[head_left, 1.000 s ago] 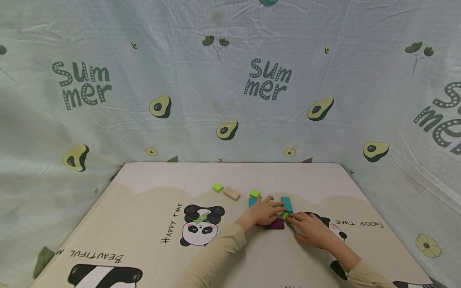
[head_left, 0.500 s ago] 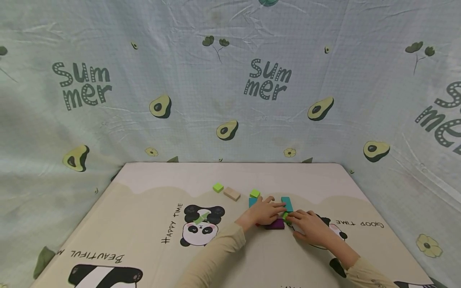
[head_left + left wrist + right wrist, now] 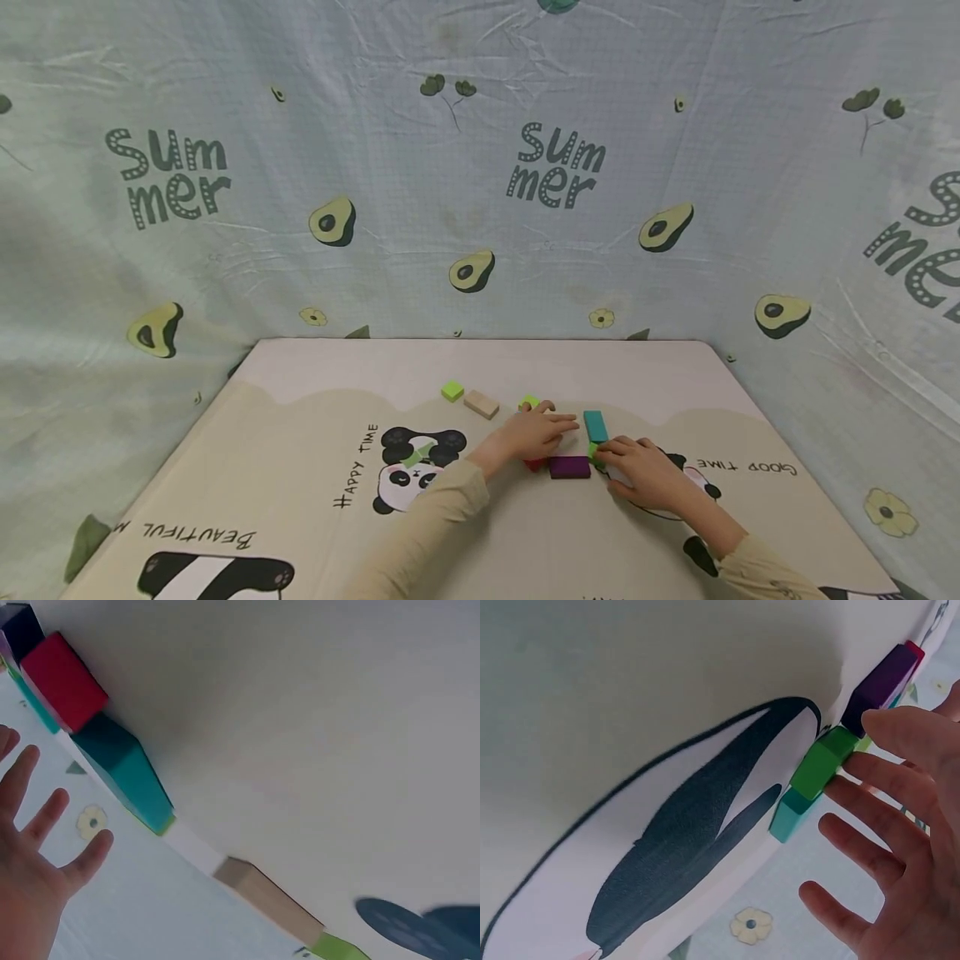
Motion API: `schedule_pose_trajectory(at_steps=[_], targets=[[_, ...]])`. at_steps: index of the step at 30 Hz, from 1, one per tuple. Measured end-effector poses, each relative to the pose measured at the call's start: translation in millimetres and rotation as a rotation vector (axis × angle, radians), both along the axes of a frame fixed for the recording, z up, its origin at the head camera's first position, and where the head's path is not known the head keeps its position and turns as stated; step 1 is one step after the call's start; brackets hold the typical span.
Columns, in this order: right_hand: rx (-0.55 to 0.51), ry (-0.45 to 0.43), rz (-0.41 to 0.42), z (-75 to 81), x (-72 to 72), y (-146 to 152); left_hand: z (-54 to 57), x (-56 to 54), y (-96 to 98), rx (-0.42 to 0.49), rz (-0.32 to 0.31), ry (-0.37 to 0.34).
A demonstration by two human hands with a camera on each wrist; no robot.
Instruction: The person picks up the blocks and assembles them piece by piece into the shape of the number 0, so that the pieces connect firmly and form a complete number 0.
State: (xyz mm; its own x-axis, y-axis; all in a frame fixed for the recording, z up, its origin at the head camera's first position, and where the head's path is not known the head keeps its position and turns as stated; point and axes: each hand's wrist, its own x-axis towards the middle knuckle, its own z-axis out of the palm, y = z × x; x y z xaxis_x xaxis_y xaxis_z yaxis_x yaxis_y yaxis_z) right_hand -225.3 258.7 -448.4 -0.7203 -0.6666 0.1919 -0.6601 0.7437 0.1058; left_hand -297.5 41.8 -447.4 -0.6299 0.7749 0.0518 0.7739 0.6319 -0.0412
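Note:
Coloured blocks lie in a rough ring on the table. A purple block [image 3: 570,467] forms the near side, with a red block [image 3: 536,464] at its left end. On the right are a green block [image 3: 594,454] and a teal block [image 3: 595,426]. My left hand [image 3: 531,432] hovers over the left side with spread fingers and holds nothing. It hides the second teal block [image 3: 127,776] in the head view and partly covers a lime block [image 3: 528,402]. My right hand [image 3: 641,471] has its fingers extended, the fingertips at the green block, seemingly touching it.
A plain wooden block [image 3: 481,404] and a lime cube [image 3: 452,391] lie to the left at the back of the table [image 3: 330,367]. A patterned sheet [image 3: 390,167] hangs behind and around the table.
My left hand has drawn back leftward from the ring's middle, uncovering more of the purple and red blocks and covering the left teal block. My right hand stays at the green block.

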Motion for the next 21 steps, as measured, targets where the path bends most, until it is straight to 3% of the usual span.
schedule_pose_trajectory(at_steps=[4,14,21], targets=[[-0.001,-0.022,0.002,1.3,-3.1,0,2.4,-1.7,-17.1,0.047,0.01,0.025],[-0.008,-0.056,-0.007,2.4,-6.7,1,3.5,-2.4,-61.1,0.186,0.034,-0.022],[-0.028,-0.041,0.01,0.4,-9.2,2,2.9,-11.5,-88.2,0.267,0.032,0.106]])
